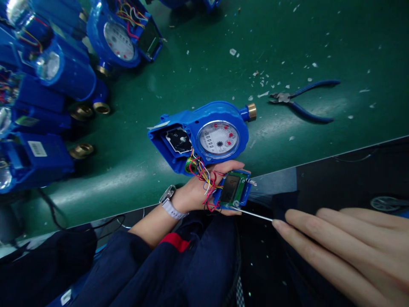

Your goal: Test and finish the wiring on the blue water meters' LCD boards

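Note:
A blue water meter (pixel 220 136) with a round dial lies on the bench, its side box open and coloured wires (pixel 201 170) coming out. Those wires lead to a small display circuit board (pixel 230 187) in a blue frame. Wearing a wristwatch, my left hand (pixel 198 187) is closed around the board from below, just in front of the meter. From the right, my right hand (pixel 345 247) grips a screwdriver (pixel 255 214); only its thin metal shaft shows, the handle being hidden. The shaft's tip is at the board's near corner, by a screw spot.
Blue-handled cutting pliers (pixel 300 100) lie open on the green bench (pixel 198 59), right of the meter, among white scraps. Several more blue meters (pixel 54 76) crowd the left side, some with wires exposed. A black cable (pixel 54 213) hangs at the bench's front edge.

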A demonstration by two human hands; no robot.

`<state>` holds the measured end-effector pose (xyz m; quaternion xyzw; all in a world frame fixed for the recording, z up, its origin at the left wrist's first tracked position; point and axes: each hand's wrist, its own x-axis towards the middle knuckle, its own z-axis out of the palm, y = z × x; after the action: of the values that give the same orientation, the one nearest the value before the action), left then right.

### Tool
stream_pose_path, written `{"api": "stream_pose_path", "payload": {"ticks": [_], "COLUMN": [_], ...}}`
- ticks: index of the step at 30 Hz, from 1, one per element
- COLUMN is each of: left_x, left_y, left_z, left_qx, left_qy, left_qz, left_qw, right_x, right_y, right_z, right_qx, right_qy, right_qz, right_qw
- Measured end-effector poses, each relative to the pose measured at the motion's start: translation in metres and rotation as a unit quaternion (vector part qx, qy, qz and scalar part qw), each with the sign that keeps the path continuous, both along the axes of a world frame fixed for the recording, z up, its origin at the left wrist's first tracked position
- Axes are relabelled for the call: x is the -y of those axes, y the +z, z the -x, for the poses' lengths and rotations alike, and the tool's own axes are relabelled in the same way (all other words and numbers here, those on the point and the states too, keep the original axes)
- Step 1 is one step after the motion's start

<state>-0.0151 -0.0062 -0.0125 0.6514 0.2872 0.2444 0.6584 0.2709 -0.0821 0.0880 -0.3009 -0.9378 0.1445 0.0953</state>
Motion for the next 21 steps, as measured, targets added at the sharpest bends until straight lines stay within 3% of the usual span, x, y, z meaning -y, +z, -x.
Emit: {"api": "stream_pose_path", "payload": {"ticks": [2,6,11,13,18,21], "left_x": [0.0,-0.001,0.0,-0.001,-0.002,-0.001], "left_y": [0.002,0.006,0.008,0.009,0.01,0.007], "left_z": [0.0,0.0,0.001,0.002,0.001,0.001], "left_qx": [0.001,0.004,0.018,0.023,-0.008,-0.021], "left_qy": [0.002,0.007,0.009,0.008,-0.006,-0.004], "left_qz": [0.011,0.052,0.055,0.048,0.039,0.027], "left_qw": [1.0,0.999,0.998,0.999,0.999,0.999], "right_x": [-0.005,-0.018,-0.02,-0.017,-0.014,-0.012], "right_y": [0.001,0.004,0.009,0.009,0.004,0.003], "right_z": [0.006,0.015,0.01,0.008,0.009,0.008], "right_qx": [-0.005,-0.021,-0.001,0.008,-0.005,0.003], "right_qy": [0.01,-0.047,0.084,0.1,0.02,0.055], "right_qz": [-0.001,0.007,-0.053,-0.067,-0.026,-0.055], "right_qw": [1.0,0.999,0.995,0.993,0.999,0.997]}}
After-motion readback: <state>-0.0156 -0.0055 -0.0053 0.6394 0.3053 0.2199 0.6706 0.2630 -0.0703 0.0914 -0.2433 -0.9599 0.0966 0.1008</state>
